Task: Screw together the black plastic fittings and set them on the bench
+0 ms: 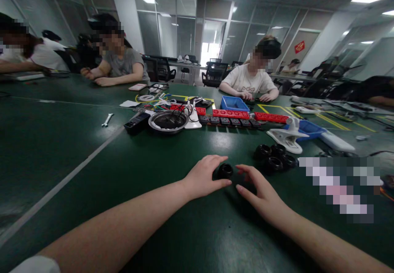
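A small black ring-shaped part [225, 170] with a round hole in its top is on the green table in front of me. My left hand [205, 177] curves around its left side, fingers beyond it and thumb on the near side; whether they touch it I cannot tell. To its right, my right hand [258, 186] has its thumb and fingers apart, with nothing between them. Several similar black round parts [273, 163] stand in a cluster beyond my right hand.
Across the table lie red blocks [230, 113], a row of black sockets [229, 121], a blue bin [234, 103], a metal bowl [168, 130] and a white clamp stand [287, 137]. A wrench [107, 120] lies left. Several people sit around the tables.
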